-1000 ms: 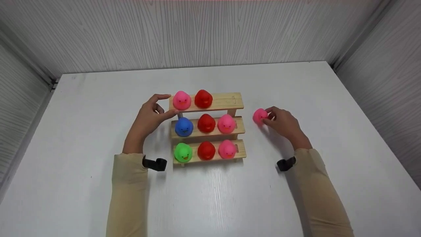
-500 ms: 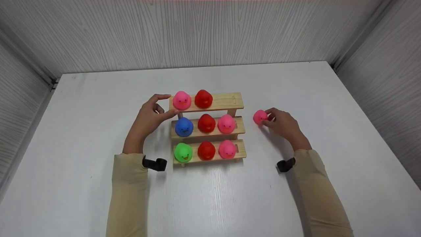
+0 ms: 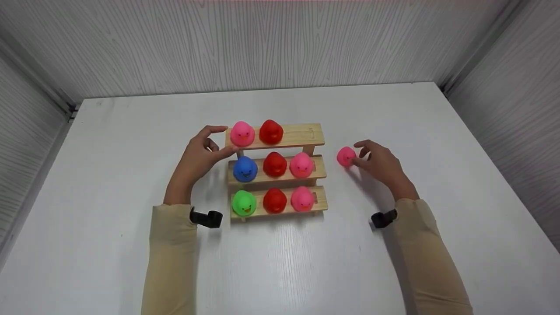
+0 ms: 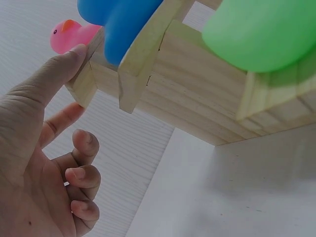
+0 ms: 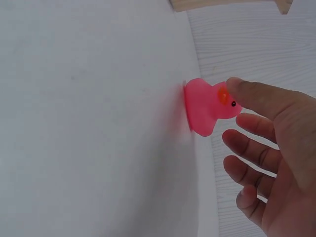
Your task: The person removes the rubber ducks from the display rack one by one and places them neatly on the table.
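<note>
A three-tier wooden display stand (image 3: 302,135) bears rubber ducks in three rows. My left hand (image 3: 199,151) pinches the left end of its top tier between thumb and index finger, the other fingers loosely bent. On that tier sit a pink duck (image 3: 242,134) and a red duck (image 3: 271,132). Right of the stand, a loose pink rubber duck (image 5: 202,106) stands upright on the white table. My right hand (image 3: 379,164) is beside it, thumb tip (image 5: 236,86) right at its head. In the head view the right index finger stands apart from the duck.
The middle tier holds a blue duck (image 3: 245,169), a red duck (image 3: 274,164) and a pink duck (image 3: 301,165). Below are a green duck (image 3: 244,203), a red duck (image 3: 274,201) and a pink duck (image 3: 302,199). Grey wood-grain panels (image 3: 262,48) border the table.
My right hand has loosened its fingers from the pink duck and shifted slightly right, the duck now standing on the table. The left hand and the stand have stayed put.
</note>
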Available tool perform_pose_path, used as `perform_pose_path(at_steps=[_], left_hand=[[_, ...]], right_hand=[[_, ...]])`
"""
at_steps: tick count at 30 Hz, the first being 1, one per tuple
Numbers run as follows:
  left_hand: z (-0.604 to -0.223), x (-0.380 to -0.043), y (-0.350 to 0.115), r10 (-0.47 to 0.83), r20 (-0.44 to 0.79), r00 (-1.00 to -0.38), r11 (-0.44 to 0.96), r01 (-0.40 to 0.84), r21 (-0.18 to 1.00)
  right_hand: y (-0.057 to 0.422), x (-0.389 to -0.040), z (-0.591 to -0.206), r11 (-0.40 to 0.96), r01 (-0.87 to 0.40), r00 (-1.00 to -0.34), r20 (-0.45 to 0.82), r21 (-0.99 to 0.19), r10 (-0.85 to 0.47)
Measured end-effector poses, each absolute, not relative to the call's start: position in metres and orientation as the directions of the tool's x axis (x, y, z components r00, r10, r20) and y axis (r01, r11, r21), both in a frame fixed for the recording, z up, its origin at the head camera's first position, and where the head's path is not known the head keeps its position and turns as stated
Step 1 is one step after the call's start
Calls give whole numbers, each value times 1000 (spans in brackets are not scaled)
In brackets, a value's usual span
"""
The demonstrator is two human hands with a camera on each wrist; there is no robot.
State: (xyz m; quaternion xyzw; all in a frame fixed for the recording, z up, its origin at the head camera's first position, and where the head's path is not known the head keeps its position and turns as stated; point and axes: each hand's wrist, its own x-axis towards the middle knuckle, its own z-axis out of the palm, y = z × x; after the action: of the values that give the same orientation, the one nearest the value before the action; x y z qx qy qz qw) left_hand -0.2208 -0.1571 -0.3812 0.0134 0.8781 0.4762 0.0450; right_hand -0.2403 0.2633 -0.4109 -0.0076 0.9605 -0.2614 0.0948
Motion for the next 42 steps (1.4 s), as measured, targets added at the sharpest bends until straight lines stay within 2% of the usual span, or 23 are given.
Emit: perform_pose_path(at_steps=[8,19,35,42], left_hand=[[-380,-221,-157,67,-63,-996,548,-16,837],[-378,-220,-158,60,-100,-993,564,-49,825],[-376,-219,-154,56,-133,-990,544,-82,835],[-375,-220,-155,62,-135,-989,548,-79,833]], right_hand=[[264,-236,-397,844,-29,-992,-92,-536,-92],[248,-231,-375,782,-67,-993,-34,-619,-111],[225,-222,-354,588,-145,-985,57,-796,-166],[213,-217,-340,486,-214,-973,142,-847,-181]])
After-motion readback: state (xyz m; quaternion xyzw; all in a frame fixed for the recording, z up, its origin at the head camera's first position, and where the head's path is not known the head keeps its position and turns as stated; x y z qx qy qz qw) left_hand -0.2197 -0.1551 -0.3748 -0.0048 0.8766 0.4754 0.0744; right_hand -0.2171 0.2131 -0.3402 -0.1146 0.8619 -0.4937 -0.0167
